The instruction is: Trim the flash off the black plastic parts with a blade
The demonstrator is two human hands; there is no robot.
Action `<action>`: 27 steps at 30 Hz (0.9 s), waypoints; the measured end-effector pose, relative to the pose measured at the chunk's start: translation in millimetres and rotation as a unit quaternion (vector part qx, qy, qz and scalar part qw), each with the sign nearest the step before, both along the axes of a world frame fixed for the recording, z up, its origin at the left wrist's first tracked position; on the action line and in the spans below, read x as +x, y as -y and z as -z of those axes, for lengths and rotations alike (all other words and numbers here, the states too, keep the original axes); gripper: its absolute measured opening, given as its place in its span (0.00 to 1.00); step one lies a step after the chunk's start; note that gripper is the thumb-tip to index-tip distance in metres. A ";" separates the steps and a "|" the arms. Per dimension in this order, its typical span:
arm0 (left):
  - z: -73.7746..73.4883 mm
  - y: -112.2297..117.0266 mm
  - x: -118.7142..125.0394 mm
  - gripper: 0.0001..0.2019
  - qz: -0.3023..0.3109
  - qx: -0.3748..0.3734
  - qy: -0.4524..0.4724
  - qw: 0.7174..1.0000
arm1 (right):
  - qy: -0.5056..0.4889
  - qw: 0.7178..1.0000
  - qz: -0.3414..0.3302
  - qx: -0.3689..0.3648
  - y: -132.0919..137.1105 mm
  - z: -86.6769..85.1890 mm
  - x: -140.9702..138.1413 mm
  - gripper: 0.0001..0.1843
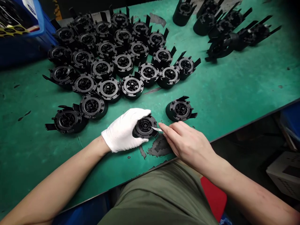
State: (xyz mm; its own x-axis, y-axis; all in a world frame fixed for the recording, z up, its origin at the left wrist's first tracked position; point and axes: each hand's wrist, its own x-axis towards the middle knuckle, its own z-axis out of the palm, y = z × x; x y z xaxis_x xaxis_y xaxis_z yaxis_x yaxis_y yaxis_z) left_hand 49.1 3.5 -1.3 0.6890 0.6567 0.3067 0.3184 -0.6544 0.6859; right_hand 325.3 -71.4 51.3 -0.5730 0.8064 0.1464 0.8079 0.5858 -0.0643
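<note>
In a white glove, my left hand (126, 129) wraps round the side of a round black plastic housing (145, 126), its ribbed face turned up toward me. My right hand (185, 137) is bare and pinches a small knife (156, 128) with a thin pointed metal blade. The blade's tip lies over the right part of the housing's face; whether it touches cannot be made out. The knife's handle is hidden in my fingers. Just beyond my right hand, a similar black housing (180, 109) stands on the green table.
Several black housings (109, 89) crowd the left and middle of the green tabletop (234, 93). More housings (182, 14) with upright tabs stand at the back right. A blue bin (44, 28) is at the far left. The table's front edge runs before my lap.
</note>
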 end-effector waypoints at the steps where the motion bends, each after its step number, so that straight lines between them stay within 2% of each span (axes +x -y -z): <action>1: 0.4 0.1 -0.3 0.47 0.000 0.000 0.001 1.000 | 0.000 1.000 -0.002 -0.002 0.0 0.0 0.0 0.16; 21: 1.4 0.7 2.8 0.47 -0.021 -0.008 -0.001 1.000 | 0.071 0.997 -0.027 0.022 -14.4 -4.1 -1.2 0.18; 24: 2.6 0.9 3.8 0.49 -0.023 0.000 0.002 1.000 | 0.059 0.998 -0.023 0.030 -12.8 -2.5 -0.1 0.18; 27: 4.0 -0.4 4.4 0.52 -0.041 0.018 -0.006 0.999 | 0.000 1.000 -0.016 0.015 -10.1 0.1 7.2 0.18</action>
